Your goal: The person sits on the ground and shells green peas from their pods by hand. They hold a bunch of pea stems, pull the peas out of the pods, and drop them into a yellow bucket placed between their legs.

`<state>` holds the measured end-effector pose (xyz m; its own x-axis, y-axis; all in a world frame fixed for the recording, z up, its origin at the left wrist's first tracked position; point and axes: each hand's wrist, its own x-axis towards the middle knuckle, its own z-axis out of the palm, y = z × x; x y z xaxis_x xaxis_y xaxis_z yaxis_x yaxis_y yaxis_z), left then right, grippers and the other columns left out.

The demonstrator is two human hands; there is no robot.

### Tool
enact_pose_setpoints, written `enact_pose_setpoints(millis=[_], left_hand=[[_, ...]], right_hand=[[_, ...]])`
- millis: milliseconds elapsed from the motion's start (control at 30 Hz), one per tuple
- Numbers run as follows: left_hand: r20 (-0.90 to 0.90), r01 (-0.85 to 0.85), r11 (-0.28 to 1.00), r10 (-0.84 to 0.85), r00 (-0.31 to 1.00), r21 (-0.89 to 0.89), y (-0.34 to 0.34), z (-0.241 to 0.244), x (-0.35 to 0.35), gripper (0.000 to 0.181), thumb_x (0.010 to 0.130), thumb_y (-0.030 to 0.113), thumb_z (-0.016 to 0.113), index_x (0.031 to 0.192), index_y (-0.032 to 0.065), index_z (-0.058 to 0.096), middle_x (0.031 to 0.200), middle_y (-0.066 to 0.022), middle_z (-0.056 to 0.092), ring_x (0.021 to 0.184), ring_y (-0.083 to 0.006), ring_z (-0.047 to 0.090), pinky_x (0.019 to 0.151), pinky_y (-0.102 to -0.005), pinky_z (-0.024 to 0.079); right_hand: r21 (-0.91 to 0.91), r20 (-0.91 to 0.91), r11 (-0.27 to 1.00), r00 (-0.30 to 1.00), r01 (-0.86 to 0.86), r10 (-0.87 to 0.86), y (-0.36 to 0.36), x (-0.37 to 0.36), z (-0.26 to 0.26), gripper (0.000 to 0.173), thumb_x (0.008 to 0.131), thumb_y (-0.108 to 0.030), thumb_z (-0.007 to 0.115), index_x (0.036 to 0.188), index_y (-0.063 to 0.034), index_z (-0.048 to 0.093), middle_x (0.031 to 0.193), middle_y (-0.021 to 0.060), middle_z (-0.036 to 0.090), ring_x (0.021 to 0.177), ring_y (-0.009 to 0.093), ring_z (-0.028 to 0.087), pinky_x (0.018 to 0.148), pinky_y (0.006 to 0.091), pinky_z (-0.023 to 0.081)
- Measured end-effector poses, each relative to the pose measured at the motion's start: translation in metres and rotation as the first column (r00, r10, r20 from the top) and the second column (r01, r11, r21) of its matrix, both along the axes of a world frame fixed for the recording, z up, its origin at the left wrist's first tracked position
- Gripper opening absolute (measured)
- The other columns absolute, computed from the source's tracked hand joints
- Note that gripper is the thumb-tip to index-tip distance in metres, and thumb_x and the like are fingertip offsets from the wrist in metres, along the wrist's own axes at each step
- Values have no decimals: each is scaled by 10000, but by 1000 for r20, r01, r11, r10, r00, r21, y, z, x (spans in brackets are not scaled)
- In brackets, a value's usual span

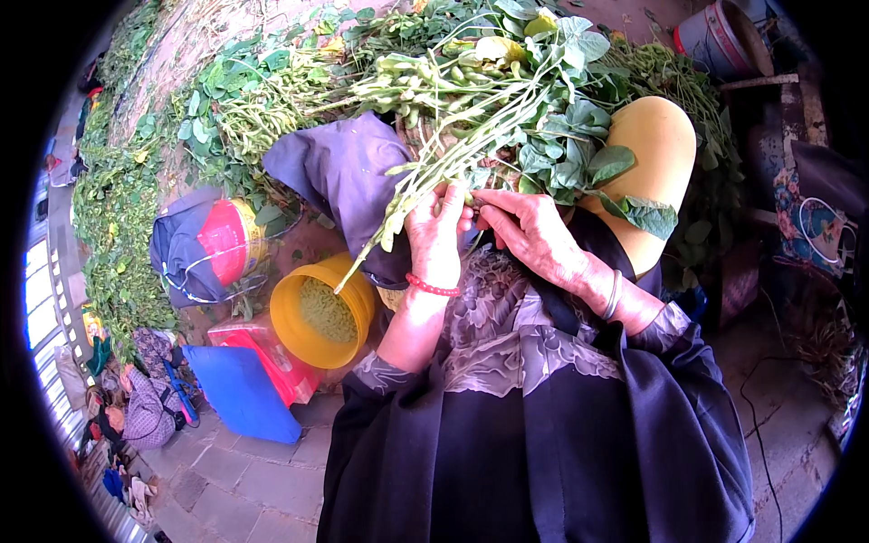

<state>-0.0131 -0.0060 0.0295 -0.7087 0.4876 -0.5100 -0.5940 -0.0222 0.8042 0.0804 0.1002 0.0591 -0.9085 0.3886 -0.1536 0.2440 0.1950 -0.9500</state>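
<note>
My left hand (434,234), with a red bead bracelet on the wrist, is closed at a soybean plant (468,146) whose long pale stems and pods slant across my lap. My right hand (533,231), wearing a silver bangle, pinches at a small green pod (469,198) between the fingertips of both hands. My fingers partly hide the pod. Left of my knee, a yellow bucket (370,298) tilts in view with shelled green beans (326,309) inside. Leafy parts of the plant (570,142) rest against my right knee.
Heaps of bean plants (271,115) cover the floor ahead and left. A cloth-draped tub (231,241), a blue board-like object (241,394) and a red plastic bag (271,360) lie left. Another person (149,407) sits beyond. A white bucket (723,41) stands far right; a cord (757,414) trails below.
</note>
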Motion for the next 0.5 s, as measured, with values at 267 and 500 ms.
enact_pose_setpoints(millis=[267,500], left_hand=[[-63,77,996,-74,995,51,-1,-2,-1,156,899,180,533,839,39,561,672,25,492,523,-38,400,461,-156,317],[89,312,940,-325,941,135,-12,20,-31,266,935,265,450,784,64,536,659,36,452,527,-16,347,444,-147,244]], right_hand=[[-337,10,936,994,103,-106,-7,-4,-12,256,882,-101,482,1069,47,578,738,1,603,608,50,489,542,189,421],[-639,90,761,994,110,-68,-3,-10,-1,231,891,-140,514,1054,3,593,745,-10,610,618,44,491,567,192,428]])
